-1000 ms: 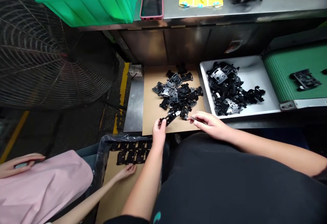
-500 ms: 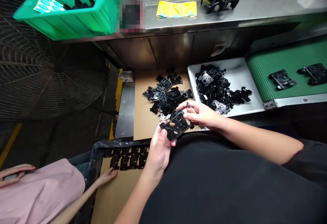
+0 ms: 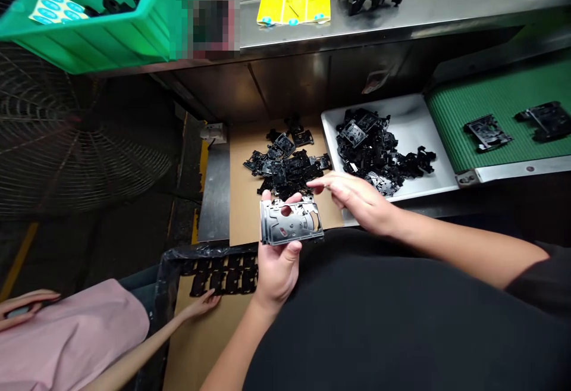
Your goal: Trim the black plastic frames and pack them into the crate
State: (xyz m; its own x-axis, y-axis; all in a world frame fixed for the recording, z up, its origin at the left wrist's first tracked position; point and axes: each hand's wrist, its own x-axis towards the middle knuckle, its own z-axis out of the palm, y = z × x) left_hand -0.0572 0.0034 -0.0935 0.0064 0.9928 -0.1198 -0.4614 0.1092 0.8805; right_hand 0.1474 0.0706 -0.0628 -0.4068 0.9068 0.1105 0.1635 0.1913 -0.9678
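Note:
My left hand (image 3: pixel 276 272) is closed round the edges of a black plastic frame (image 3: pixel 292 222), its flat face with cut-outs turned up and catching the light. To the right of that part hovers my right hand (image 3: pixel 354 197), apart from it, with index finger stretched out and the other fingers curled. What the curled fingers hold is hidden. Behind the held part, a pile of similar black plastic parts (image 3: pixel 285 162) lies on a cardboard sheet (image 3: pixel 243 212). More black parts (image 3: pixel 368 147) fill much of a white tray (image 3: pixel 413 185) beyond my right hand.
On the right, a green conveyor belt (image 3: pixel 459 99) carries two black parts. A steel shelf (image 3: pixel 428 10) holds a green bin (image 3: pixel 120 40), yellow labels (image 3: pixel 294 9) and black parts. A co-worker's hand (image 3: pixel 203 305) touches rows of black parts at lower left. A fan (image 3: pixel 80 123) stands left.
The black frame in my left hand has been turned so its flat, shiny face shows. My right hand has come away from it to the right. The co-worker's hand has shifted right along the rows.

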